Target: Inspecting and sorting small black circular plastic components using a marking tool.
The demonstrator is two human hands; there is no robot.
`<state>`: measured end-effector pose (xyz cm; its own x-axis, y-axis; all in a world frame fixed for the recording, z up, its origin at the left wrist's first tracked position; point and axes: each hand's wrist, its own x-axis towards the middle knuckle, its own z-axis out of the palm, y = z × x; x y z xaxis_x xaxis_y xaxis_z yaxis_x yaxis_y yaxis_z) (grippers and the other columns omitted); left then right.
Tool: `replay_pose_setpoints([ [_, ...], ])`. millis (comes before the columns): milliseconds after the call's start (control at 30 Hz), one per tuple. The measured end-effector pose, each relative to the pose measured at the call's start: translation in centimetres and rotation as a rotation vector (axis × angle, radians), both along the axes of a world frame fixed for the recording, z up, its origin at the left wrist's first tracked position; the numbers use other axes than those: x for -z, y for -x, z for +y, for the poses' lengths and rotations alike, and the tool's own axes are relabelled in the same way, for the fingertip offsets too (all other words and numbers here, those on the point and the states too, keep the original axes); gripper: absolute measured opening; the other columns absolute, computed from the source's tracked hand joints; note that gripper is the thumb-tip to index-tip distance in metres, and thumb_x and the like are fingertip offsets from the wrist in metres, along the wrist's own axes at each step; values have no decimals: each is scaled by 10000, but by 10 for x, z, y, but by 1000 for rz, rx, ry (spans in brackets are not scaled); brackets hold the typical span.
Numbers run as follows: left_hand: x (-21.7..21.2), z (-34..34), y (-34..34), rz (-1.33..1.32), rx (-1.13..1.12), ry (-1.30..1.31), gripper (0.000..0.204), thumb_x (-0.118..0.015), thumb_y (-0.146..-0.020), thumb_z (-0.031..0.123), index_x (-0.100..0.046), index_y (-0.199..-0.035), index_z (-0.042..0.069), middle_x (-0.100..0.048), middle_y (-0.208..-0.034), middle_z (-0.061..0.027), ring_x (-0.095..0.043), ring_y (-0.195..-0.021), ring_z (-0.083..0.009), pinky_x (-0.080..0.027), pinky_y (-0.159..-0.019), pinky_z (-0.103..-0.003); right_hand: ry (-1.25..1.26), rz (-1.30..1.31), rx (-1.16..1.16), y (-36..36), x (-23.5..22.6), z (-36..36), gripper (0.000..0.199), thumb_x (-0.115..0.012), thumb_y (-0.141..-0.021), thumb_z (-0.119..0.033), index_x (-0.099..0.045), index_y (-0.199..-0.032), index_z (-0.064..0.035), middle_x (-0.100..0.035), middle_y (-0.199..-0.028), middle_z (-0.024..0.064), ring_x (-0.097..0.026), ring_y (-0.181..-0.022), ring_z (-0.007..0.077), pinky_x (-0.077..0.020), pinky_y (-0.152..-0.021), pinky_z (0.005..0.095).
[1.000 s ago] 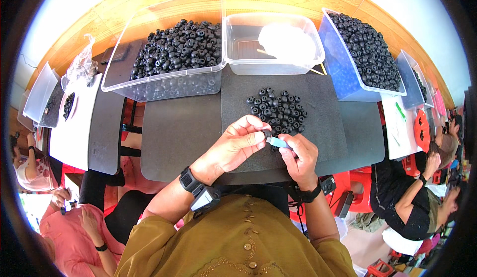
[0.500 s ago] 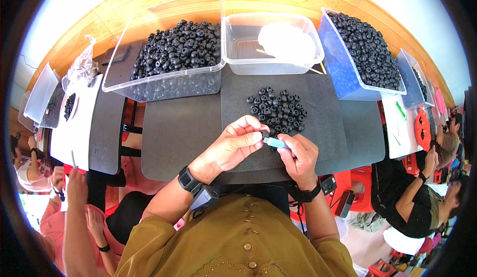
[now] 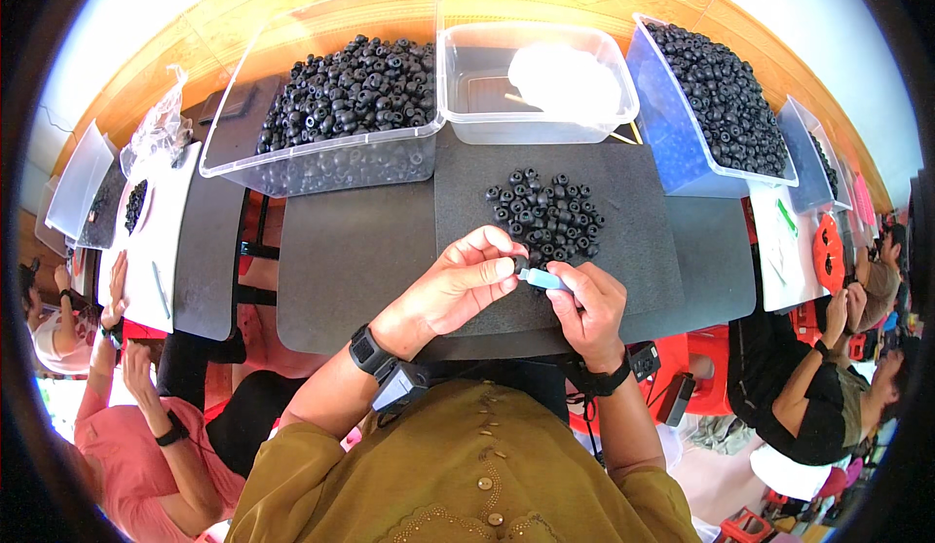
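Black rings (image 3: pixel 545 214) lie heaped on a dark grey mat (image 3: pixel 380 251) at centre frame, just above both hands. In the head view, the left hand (image 3: pixel 458 285) comes in from lower left, fingers curled together with thumb and forefinger pinched on one small ring at its tips. The right hand (image 3: pixel 584 304) sits just right of it, closed around a pale blue tool (image 3: pixel 542 277) whose tip points left and meets the pinched ring. Both hands hover low over the mat, touching each other at the fingertips.

Above the heap, at upper centre, stands a clear tub (image 3: pixel 536 85) with something white inside. A larger clear tub (image 3: pixel 331 114) of rings fills the upper left, and a blue bin (image 3: pixel 711 105) of the same rings tilts at upper right. Other people's arms show at the far left and right edges, apart from this work.

To do this well, I judge the ring should be held by its rim, so the hole stays free, and the tool kept in line with that hole, pressed gently and straight. Working close to the heap keeps a dropped ring on the mat.
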<state>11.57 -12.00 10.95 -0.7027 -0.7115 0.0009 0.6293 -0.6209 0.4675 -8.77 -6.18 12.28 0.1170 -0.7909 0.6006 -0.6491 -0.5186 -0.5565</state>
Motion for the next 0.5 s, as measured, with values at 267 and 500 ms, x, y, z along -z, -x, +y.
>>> replay_pose_setpoints([
  [267,1,1,0,-29,-7,2,157,-645,-912,41,-581,-1044,99,-613,-1090,-47,-596,-957,-128,-510,-831,-252,1,11,-4,1,0,0,220,-731,-793,-155,-690,-982,-51,-563,-651,75,-545,-528,240,-415,-491,353],
  [500,1,1,0,-22,-6,27,142,-638,-914,27,-591,-1030,95,-620,-1091,-41,-601,-958,-118,-510,-835,-243,8,13,-10,0,-1,0,211,-729,-792,-142,-689,-976,-49,-567,-650,76,-546,-528,240,-415,-489,356],
])
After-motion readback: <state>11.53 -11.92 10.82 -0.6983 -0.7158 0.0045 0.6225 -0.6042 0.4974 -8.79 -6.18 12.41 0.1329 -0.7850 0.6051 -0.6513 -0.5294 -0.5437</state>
